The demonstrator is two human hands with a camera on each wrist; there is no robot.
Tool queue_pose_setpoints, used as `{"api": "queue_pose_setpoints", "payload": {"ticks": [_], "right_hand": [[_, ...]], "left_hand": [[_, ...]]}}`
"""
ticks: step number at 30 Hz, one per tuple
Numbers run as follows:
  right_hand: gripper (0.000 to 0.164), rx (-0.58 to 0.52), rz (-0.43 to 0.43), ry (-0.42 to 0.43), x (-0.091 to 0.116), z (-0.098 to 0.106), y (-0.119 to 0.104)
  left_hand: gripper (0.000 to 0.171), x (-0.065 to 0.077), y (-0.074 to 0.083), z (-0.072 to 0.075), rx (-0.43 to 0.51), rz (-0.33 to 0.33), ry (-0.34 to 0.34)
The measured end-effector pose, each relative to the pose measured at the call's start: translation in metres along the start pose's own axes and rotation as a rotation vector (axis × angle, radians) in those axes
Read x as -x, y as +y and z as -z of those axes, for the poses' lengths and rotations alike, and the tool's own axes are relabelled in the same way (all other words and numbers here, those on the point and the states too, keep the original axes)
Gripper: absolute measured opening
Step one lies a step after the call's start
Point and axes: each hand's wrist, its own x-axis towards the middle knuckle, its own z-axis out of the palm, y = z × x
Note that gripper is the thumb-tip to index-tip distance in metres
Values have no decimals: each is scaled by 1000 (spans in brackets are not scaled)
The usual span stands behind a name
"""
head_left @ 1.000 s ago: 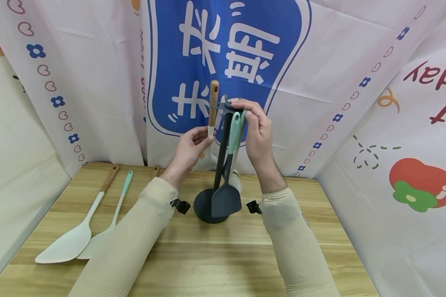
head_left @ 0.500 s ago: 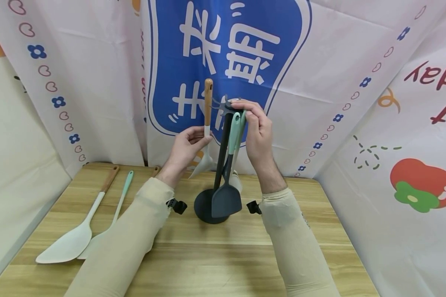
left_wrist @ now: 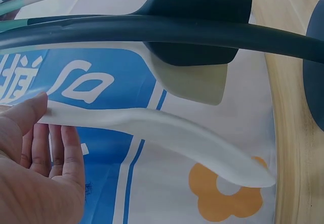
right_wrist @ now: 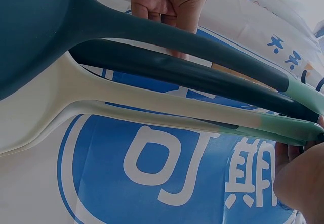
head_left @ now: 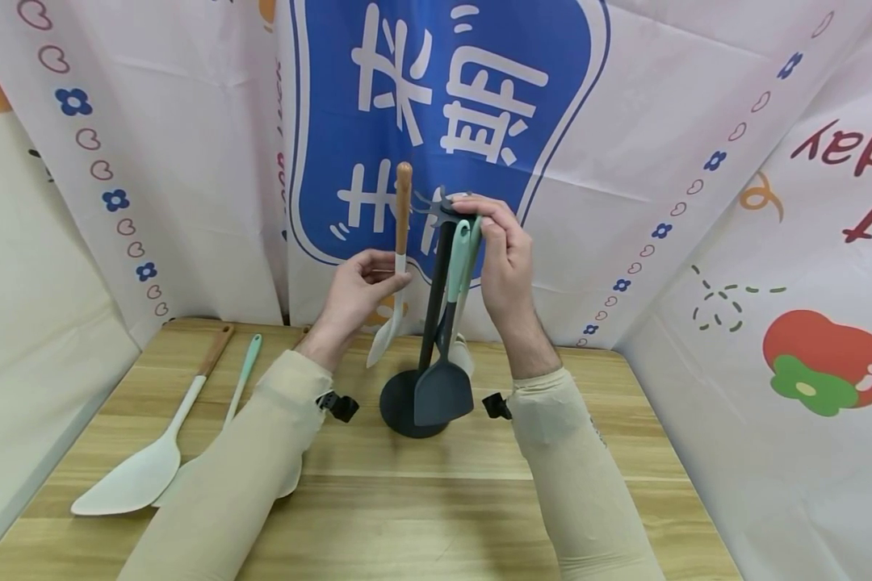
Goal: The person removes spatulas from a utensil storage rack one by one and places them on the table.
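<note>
In the head view my left hand (head_left: 350,297) pinches a white spatula with a wooden handle (head_left: 403,211) near where the handle meets the white shaft. The spatula hangs upright, head down, left of the dark utensil stand (head_left: 434,298) and apart from it. The left wrist view shows its white head (left_wrist: 177,133) edge-on. My right hand (head_left: 507,262) grips the stand's hooked top, beside the mint handles. A dark-headed spatula (head_left: 443,393) hangs in front; pale-headed utensils (right_wrist: 126,95) hang beside it, partly hidden in the head view.
On the wooden table (head_left: 552,500) at left lie a white turner with a wooden handle (head_left: 134,476) and a mint-handled utensil (head_left: 243,375). My left sleeve partly covers another pale utensil (head_left: 291,476). Printed cloth (head_left: 581,161) hangs behind and at both sides.
My left hand has drawn the white spatula leftward, away from the stand's hooks, and slightly down, turning its head edge-on. My right hand stays at the stand's top.
</note>
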Motion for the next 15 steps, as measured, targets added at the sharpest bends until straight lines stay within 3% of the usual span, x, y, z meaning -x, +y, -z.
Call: {"api": "queue_pose_setpoints", "payload": {"ticks": [15], "right_hand": [[47,-2,2,-1,1,0,0]], "left_hand": [[45,8,4,9,-101,28,18]]}}
